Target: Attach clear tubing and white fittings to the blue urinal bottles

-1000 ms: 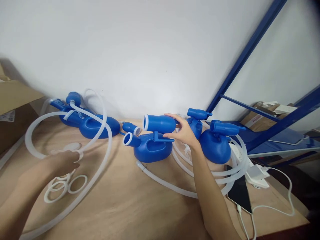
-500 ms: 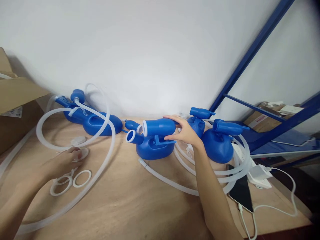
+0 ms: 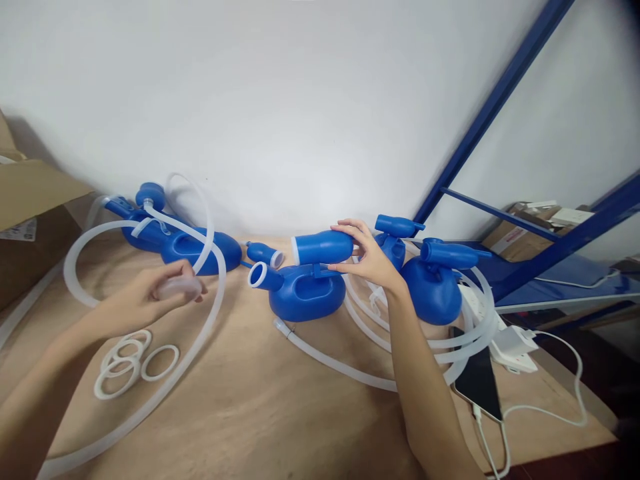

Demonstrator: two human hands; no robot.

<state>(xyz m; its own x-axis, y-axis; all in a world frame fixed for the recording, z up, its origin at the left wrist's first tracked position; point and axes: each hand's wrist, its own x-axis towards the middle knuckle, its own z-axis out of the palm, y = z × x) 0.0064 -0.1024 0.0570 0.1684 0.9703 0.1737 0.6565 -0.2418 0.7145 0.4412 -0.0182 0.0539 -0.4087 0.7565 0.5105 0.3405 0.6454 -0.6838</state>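
Note:
My left hand (image 3: 133,293) is closed round a translucent round cap (image 3: 179,287), raised above the table near the left hose. In my right hand (image 3: 373,263) is a blue bottle-shaped plastic funnel (image 3: 325,247) with a white ring at its wide end. Its fingers wrap the narrow end, and the funnel lies just above the handle of a blue urinal bottle (image 3: 305,300). That bottle's open spout, rimmed with a white ring (image 3: 251,275), points up and left. Several loose white rings (image 3: 117,397) lie below my left hand.
Blue bottles with a translucent hose (image 3: 221,280) lie at the left, beside a cardboard box (image 3: 40,193). More blue bottles (image 3: 433,293) and a coiled hose (image 3: 340,370) are at right, near a phone (image 3: 477,383), charger (image 3: 515,340) and blue rack (image 3: 490,120).
My left hand has lifted the translucent cap off the table, moving up and right. The funnel in my right hand has turned slightly, its white-ringed end shifting right.

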